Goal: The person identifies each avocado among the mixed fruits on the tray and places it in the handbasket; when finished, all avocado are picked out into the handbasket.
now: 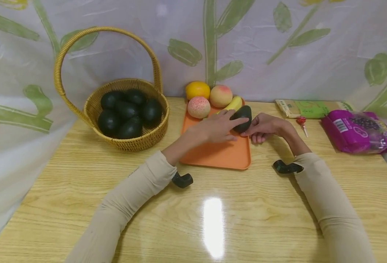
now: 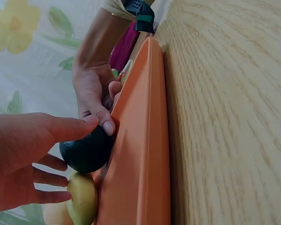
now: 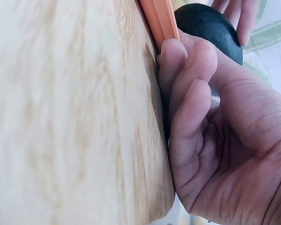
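Observation:
A dark green avocado (image 1: 245,112) sits at the right side of the orange tray (image 1: 219,157), against a yellow banana (image 2: 82,199). My left hand (image 1: 213,128) reaches over it from the left, thumb and fingers spread and straight about the avocado. At the tray's right rim, my right hand (image 1: 266,126) pinches the edge, its thumb on the inner side close by the avocado and its other fingers curled outside, low by the tabletop. A lemon (image 1: 197,90), a peach (image 1: 221,96) and a speckled peach (image 1: 198,107) lie at the back of the tray.
A wicker basket (image 1: 147,140) with a tall handle, holding several avocados (image 1: 127,109), stands at the left. Rightward lie a green and tan packet (image 1: 311,109), a red lollipop (image 1: 301,120) and a purple bag (image 1: 348,131). A patterned curtain (image 1: 262,54) hangs behind the table.

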Demonstrator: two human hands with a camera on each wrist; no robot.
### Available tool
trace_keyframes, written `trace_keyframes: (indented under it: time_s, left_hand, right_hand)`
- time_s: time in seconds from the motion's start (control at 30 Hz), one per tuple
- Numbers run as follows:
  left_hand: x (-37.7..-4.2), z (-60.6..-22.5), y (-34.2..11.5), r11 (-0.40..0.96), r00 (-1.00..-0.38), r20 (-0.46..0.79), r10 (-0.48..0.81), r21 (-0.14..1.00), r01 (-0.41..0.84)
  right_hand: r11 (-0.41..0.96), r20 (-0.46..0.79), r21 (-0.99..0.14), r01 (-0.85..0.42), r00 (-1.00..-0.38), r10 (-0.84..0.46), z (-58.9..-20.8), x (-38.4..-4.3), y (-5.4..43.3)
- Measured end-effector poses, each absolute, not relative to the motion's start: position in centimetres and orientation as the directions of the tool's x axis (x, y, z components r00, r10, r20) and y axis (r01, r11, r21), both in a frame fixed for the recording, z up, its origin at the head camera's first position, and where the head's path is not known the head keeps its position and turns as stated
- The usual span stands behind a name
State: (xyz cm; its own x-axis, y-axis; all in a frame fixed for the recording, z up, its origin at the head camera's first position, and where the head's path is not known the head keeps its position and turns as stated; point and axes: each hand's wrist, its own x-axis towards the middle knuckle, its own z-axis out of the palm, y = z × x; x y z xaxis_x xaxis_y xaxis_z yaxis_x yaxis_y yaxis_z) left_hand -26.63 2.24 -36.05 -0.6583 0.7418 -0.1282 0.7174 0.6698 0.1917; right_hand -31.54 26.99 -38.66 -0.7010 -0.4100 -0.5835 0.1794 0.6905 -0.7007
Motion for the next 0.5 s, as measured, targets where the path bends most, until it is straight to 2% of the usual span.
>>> trace_keyframes:
  time_s: [0.27,0.5]
  left_hand:
    - [-26.51,-36.52,2.39,0.637,-0.633,-0.082,0.770,0.171,0.752]
    - [-26.53,-36.94,2.42,0.648,-0.643,-0.081,0.761,0.131,0.750]
  right_hand:
    - [0.692,-0.588,-0.696,0.191,-0.705,-0.396,-38.64,-31.55,26.79]
    - [0.686,-0.599,-0.696,0.212,-0.698,-0.392,-38.51,-31.56,26.71]
